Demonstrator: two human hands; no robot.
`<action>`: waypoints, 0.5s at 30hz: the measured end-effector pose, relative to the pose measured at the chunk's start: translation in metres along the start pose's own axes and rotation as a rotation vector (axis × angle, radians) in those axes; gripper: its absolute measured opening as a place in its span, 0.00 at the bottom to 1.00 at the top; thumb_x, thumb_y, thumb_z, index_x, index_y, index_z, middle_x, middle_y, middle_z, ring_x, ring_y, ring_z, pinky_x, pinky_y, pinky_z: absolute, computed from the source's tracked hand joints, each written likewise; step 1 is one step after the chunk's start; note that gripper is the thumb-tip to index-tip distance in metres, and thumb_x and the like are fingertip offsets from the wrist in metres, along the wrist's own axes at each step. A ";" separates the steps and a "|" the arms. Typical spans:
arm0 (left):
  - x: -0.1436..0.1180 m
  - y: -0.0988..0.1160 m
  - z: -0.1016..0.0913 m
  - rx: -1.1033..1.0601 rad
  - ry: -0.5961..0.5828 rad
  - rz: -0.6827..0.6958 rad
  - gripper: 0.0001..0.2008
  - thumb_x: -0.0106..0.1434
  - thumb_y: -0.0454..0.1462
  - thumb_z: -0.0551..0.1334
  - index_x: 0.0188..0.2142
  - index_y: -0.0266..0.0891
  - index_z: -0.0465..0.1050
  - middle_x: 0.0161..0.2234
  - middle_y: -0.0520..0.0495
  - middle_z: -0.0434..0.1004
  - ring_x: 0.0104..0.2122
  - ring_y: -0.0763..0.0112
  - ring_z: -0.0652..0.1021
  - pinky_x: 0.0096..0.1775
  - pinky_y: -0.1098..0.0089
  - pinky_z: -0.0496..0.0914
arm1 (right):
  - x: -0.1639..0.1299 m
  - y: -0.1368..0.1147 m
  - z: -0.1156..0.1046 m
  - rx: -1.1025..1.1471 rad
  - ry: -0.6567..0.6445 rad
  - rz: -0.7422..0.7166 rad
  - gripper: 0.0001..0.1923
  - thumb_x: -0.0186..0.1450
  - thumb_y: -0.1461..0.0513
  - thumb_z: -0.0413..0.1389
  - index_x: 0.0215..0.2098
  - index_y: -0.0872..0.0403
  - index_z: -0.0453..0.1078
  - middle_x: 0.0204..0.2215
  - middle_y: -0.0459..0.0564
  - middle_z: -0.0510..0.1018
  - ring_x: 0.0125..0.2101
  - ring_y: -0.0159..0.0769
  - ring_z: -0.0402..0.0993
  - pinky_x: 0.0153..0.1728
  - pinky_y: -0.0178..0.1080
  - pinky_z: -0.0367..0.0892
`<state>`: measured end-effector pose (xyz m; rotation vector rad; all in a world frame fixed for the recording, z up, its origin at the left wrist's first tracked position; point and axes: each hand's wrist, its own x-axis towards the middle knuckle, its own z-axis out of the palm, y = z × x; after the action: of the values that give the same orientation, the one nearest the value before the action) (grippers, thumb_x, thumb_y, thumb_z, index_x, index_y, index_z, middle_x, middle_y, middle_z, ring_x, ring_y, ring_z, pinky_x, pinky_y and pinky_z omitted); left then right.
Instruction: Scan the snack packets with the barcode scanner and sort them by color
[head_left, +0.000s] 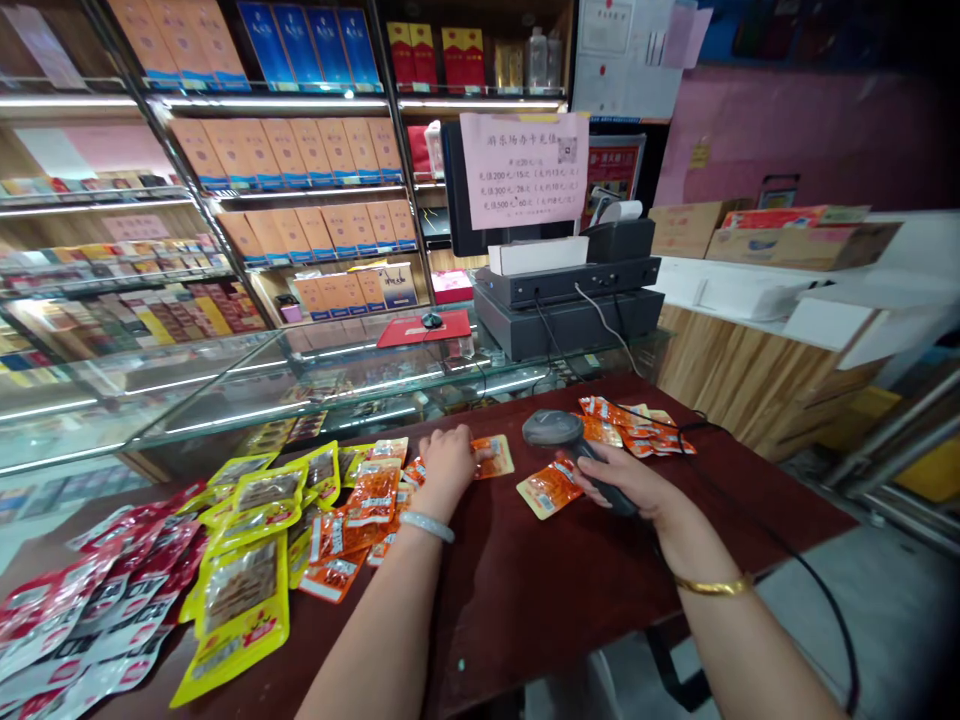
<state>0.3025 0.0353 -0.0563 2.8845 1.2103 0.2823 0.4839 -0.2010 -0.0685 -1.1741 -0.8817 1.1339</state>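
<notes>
My right hand grips a grey barcode scanner, its head pointing down over a small orange snack packet on the dark red table. My left hand rests on another orange packet, fingers pressing it flat to the table. A heap of orange packets lies just left of that hand. A second group of orange packets sits beyond the scanner on the right. The scanner's black cable trails off the table's right edge.
Yellow packets and red-and-white packets cover the table's left end. A glass display counter stands behind, with a black cash register and a pink notice. Stocked shelves line the wall. A wooden counter runs at right.
</notes>
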 end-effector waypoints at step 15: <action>-0.037 0.106 0.006 -0.138 -0.055 0.383 0.28 0.60 0.57 0.62 0.46 0.35 0.76 0.44 0.34 0.78 0.48 0.53 0.76 0.50 0.60 0.67 | -0.014 -0.021 0.002 0.020 0.041 -0.028 0.27 0.60 0.47 0.65 0.48 0.55 0.68 0.21 0.40 0.68 0.17 0.25 0.58 0.17 0.31 0.52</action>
<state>0.3527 -0.0650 -0.0611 2.9566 0.5961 0.2707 0.4831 -0.2143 -0.0467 -1.1613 -0.8518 1.0899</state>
